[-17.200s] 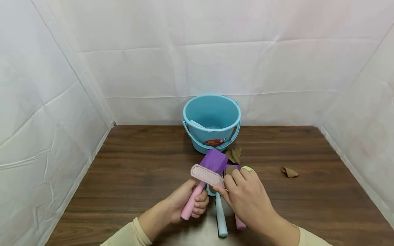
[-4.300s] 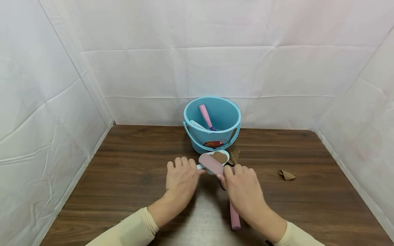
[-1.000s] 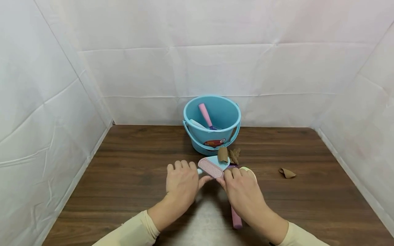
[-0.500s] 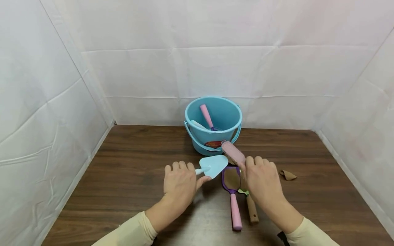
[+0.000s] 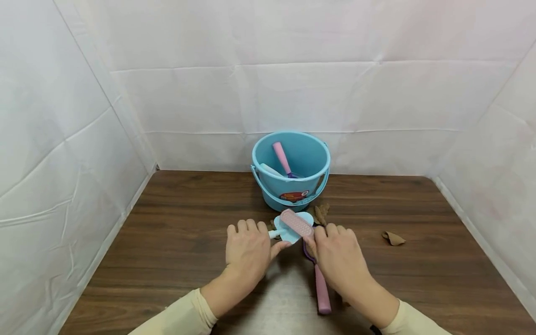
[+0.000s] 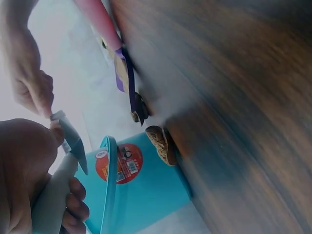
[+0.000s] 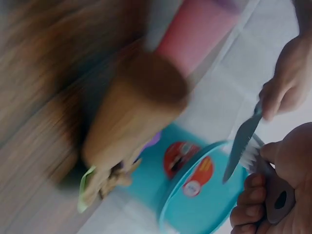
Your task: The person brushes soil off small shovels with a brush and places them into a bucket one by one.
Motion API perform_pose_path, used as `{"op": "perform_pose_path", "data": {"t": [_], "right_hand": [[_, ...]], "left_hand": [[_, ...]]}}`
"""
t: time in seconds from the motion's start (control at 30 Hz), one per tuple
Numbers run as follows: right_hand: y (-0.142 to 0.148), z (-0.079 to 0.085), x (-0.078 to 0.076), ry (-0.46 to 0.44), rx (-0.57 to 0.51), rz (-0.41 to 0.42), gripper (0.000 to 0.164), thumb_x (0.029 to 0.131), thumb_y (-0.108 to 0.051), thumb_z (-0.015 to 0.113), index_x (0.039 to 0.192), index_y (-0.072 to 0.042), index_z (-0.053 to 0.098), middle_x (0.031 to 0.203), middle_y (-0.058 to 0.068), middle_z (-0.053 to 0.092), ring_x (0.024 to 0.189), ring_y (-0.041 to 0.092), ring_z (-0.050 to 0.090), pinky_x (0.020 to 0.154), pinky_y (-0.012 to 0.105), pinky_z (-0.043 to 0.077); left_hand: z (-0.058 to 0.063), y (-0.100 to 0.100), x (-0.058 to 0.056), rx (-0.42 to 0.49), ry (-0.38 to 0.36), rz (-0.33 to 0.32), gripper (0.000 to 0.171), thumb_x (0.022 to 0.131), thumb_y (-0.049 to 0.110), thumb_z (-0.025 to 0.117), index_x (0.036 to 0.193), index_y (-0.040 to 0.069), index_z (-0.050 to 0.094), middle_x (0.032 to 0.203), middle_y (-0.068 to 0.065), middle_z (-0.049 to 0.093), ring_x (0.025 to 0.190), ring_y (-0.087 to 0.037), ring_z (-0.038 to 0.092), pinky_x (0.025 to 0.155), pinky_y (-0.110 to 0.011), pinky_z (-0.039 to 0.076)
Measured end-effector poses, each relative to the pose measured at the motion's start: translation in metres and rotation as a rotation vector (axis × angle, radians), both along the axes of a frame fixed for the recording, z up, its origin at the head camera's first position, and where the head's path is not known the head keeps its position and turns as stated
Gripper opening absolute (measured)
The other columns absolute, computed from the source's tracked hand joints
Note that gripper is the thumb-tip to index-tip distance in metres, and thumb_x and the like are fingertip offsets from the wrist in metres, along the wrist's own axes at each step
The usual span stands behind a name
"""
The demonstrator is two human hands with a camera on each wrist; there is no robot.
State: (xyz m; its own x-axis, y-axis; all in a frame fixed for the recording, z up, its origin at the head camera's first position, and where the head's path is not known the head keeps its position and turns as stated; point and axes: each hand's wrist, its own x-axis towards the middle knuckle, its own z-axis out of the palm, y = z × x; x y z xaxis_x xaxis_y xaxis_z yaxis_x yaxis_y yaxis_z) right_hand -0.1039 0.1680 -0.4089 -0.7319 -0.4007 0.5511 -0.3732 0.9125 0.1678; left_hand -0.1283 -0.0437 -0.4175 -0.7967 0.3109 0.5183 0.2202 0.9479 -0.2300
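My left hand [image 5: 248, 251] grips the handle of a light blue trowel [image 5: 307, 217], its blade held above the table. With my right hand [image 5: 339, 253] I hold a pink brush [image 5: 296, 223], its bristles [image 7: 250, 157] against or very close to the blade. Below and beside the right hand lies a purple-headed shovel with a pink handle [image 5: 321, 288], its head partly covered. Another tool with a wooden handle [image 7: 131, 107] is almost hidden by that hand in the head view. One crumpled brown scrap [image 5: 321, 214] lies by the bucket.
Behind the hands stands a light blue bucket [image 5: 268, 190], its bail hanging at the front. A pink-handled tool [image 5: 282, 157] and a pale-handled tool [image 5: 270, 169] lean inside it. A loose brown scrap [image 5: 393, 238] lies on the table to the right. White sheets [image 5: 293, 97] wall the table.
The brown covering has come off the trowel blade. Half a second ago the brush was off to the right; now it is back over the blade. Earlier, a purple-headed tool went into the bucket.
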Motion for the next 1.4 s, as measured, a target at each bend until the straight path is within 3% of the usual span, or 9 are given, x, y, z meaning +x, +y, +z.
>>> {"op": "perform_pose_path", "data": {"t": [0.2, 0.33, 0.57, 0.67, 0.9, 1.07, 1.2, 1.3, 1.4], "right_hand": [[0.024, 0.002, -0.015, 0.012, -0.002, -0.090, 0.044, 0.097, -0.033, 0.063, 0.069, -0.007, 0.041, 0.060, 0.007, 0.036, 0.050, 0.027, 0.043, 0.046, 0.037, 0.033], [0.027, 0.011, -0.015, 0.004, -0.018, -0.111, 0.043, 0.097, -0.031, 0.063, 0.070, -0.005, 0.043, 0.060, 0.007, 0.037, 0.050, 0.027, 0.043, 0.046, 0.039, 0.035], [-0.005, 0.012, 0.006, -0.042, -0.020, 0.049, 0.039, 0.102, -0.037, 0.053, 0.078, -0.007, 0.051, 0.063, 0.005, 0.043, 0.054, 0.024, 0.045, 0.050, 0.037, 0.034], [-0.012, 0.008, 0.011, -0.029, -0.008, 0.065, 0.039, 0.101, -0.038, 0.054, 0.077, -0.007, 0.051, 0.064, 0.006, 0.045, 0.056, 0.026, 0.047, 0.051, 0.037, 0.035], [0.009, 0.004, 0.000, -0.051, -0.002, -0.023, 0.040, 0.098, -0.036, 0.061, 0.074, -0.006, 0.048, 0.061, 0.005, 0.039, 0.050, 0.023, 0.042, 0.048, 0.035, 0.030], [0.037, 0.001, -0.015, -0.017, -0.012, -0.119, 0.042, 0.097, -0.033, 0.065, 0.072, -0.005, 0.044, 0.060, 0.008, 0.040, 0.050, 0.029, 0.046, 0.046, 0.039, 0.035], [0.048, 0.003, -0.019, -0.011, -0.029, -0.151, 0.042, 0.096, -0.029, 0.067, 0.071, -0.005, 0.043, 0.059, 0.007, 0.037, 0.049, 0.028, 0.044, 0.046, 0.039, 0.035], [0.048, 0.005, -0.017, -0.006, -0.044, -0.140, 0.042, 0.097, -0.030, 0.064, 0.071, -0.005, 0.042, 0.058, 0.006, 0.034, 0.048, 0.026, 0.040, 0.046, 0.038, 0.032], [0.045, 0.009, -0.015, 0.007, -0.057, -0.121, 0.043, 0.099, -0.032, 0.059, 0.071, -0.006, 0.041, 0.059, 0.006, 0.033, 0.049, 0.025, 0.037, 0.047, 0.037, 0.030]], "left_hand": [[-0.002, -0.005, 0.000, -0.014, -0.024, 0.023, 0.078, 0.080, 0.089, 0.043, 0.066, 0.012, 0.043, 0.062, -0.005, 0.043, 0.061, -0.022, 0.046, 0.059, -0.035, 0.036], [-0.003, -0.005, 0.001, -0.014, -0.040, 0.011, 0.078, 0.082, 0.089, 0.042, 0.065, 0.013, 0.041, 0.061, -0.005, 0.042, 0.060, -0.022, 0.045, 0.058, -0.035, 0.035], [-0.001, -0.001, 0.001, -0.012, -0.055, -0.012, 0.076, 0.083, 0.086, 0.045, 0.069, 0.011, 0.050, 0.065, -0.008, 0.050, 0.063, -0.025, 0.050, 0.059, -0.038, 0.038], [0.000, 0.000, 0.002, -0.016, -0.048, -0.025, 0.076, 0.083, 0.085, 0.046, 0.071, 0.011, 0.054, 0.067, -0.008, 0.052, 0.065, -0.025, 0.051, 0.060, -0.039, 0.039], [-0.002, 0.000, 0.004, -0.003, -0.009, -0.033, 0.077, 0.083, 0.087, 0.043, 0.069, 0.012, 0.051, 0.066, -0.006, 0.049, 0.062, -0.023, 0.048, 0.059, -0.037, 0.037], [-0.004, -0.001, 0.005, -0.016, -0.029, -0.026, 0.077, 0.083, 0.087, 0.042, 0.069, 0.012, 0.049, 0.065, -0.006, 0.047, 0.062, -0.023, 0.047, 0.060, -0.036, 0.036], [-0.004, 0.000, 0.005, -0.011, -0.032, -0.031, 0.077, 0.084, 0.087, 0.042, 0.068, 0.012, 0.047, 0.064, -0.006, 0.046, 0.062, -0.023, 0.046, 0.059, -0.036, 0.036], [-0.004, -0.001, 0.004, -0.008, -0.070, -0.032, 0.077, 0.085, 0.087, 0.040, 0.068, 0.012, 0.048, 0.064, -0.006, 0.046, 0.062, -0.022, 0.046, 0.059, -0.036, 0.036], [-0.002, -0.005, 0.001, 0.025, -0.199, -0.043, 0.078, 0.087, 0.086, 0.034, 0.070, 0.012, 0.049, 0.063, -0.005, 0.047, 0.062, -0.022, 0.048, 0.059, -0.036, 0.039]]}}
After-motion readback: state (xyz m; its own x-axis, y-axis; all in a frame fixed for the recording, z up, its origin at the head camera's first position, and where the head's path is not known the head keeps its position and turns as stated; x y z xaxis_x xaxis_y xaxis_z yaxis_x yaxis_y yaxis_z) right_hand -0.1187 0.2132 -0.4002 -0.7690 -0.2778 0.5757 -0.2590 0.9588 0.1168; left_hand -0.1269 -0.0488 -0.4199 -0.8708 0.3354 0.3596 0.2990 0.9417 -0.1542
